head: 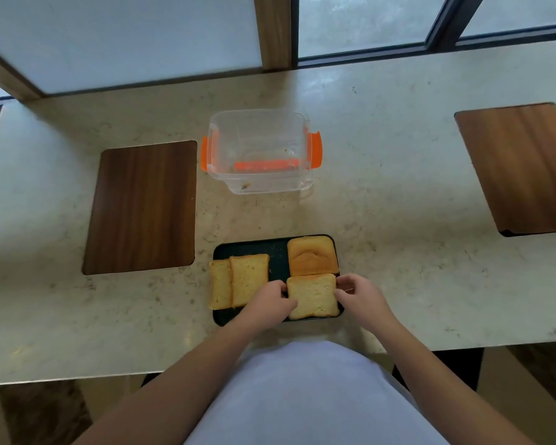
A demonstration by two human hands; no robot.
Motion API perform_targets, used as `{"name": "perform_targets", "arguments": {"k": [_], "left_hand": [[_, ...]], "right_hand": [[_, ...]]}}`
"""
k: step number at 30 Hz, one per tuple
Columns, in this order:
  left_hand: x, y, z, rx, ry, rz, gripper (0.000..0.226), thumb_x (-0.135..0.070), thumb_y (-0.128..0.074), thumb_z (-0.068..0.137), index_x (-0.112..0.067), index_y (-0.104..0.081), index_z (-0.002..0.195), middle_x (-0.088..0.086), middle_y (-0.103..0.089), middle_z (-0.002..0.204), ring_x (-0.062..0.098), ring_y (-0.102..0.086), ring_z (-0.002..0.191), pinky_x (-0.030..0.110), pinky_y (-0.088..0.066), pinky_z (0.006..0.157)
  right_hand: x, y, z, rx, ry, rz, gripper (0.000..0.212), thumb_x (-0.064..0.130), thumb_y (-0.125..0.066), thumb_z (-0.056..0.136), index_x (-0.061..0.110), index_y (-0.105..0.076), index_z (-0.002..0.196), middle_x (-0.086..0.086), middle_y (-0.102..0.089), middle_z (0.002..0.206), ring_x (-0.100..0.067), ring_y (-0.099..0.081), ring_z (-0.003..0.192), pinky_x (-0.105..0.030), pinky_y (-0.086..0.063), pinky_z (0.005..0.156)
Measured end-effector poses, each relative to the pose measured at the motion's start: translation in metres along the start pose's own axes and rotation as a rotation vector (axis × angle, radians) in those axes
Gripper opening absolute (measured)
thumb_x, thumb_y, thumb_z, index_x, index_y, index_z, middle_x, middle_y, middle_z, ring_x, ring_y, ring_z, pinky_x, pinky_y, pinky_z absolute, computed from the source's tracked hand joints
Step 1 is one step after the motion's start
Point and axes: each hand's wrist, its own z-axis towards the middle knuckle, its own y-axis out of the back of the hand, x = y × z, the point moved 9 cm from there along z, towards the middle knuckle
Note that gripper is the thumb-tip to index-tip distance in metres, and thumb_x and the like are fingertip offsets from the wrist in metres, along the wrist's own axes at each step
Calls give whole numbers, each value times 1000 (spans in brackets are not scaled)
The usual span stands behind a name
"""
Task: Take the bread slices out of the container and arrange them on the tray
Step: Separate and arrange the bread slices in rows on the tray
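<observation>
A dark tray (254, 247) lies near the counter's front edge with several bread slices on it. Two overlapping slices (249, 277) sit at its left, one hanging over the tray's edge. A crust-topped end piece (312, 255) lies at the back right. In front of it is a pale slice (313, 295), flat on the tray. My left hand (270, 303) pinches that slice's left edge and my right hand (357, 292) pinches its right edge. Behind the tray stands the clear container (260, 149) with orange clips, holding only crumbs.
Two dark wooden boards are set into the marble counter, one at the left (142, 207) and one at the far right (520, 168). Windows and a wooden post rise behind the counter. The counter's front edge runs just below the tray, against my body.
</observation>
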Motion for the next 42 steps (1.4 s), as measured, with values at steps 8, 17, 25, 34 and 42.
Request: {"name": "perform_targets", "arguments": {"k": [8, 17, 25, 34, 42], "left_hand": [[0, 0, 5, 9, 33, -54, 24, -26, -62, 91, -21, -53, 113, 5, -69, 94, 19, -71, 85, 39, -62, 77], [-10, 1, -1, 3, -78, 39, 64, -28, -60, 91, -23, -35, 150, -5, -68, 86, 9, -67, 75, 26, -55, 58], [-16, 2, -3, -15, -118, 129, 50, -30, -57, 93, -25, -38, 139, -1, -69, 82, 16, -68, 72, 37, -58, 61], [-20, 2, -1, -12, -164, 284, 44, -33, -53, 93, -20, -46, 135, -3, -67, 82, 12, -65, 70, 38, -60, 64], [-18, 0, 0, -10, -149, 241, 50, -33, -54, 92, -19, -46, 139, -5, -66, 84, 10, -64, 71, 35, -58, 63]], "right_hand": [[4, -1, 2, -11, -1, -165, 28, 22, -61, 93, 20, -59, 120, 10, -65, 97, -4, -62, 83, -23, -50, 64], [18, -2, -1, -18, 118, -308, 47, 21, -58, 94, 27, -51, 140, 4, -60, 107, -7, -60, 81, -25, -48, 62], [30, -3, -2, -43, 161, -549, 38, 29, -53, 95, 26, -50, 132, 4, -54, 105, -18, -58, 86, -31, -46, 64], [43, -4, 1, -26, 179, -755, 25, 31, -46, 97, 19, -56, 117, -3, -57, 103, -23, -59, 83, -32, -44, 62], [42, -4, -1, -26, 185, -773, 27, 34, -46, 99, 19, -59, 117, -3, -58, 104, -22, -61, 85, -34, -51, 67]]}}
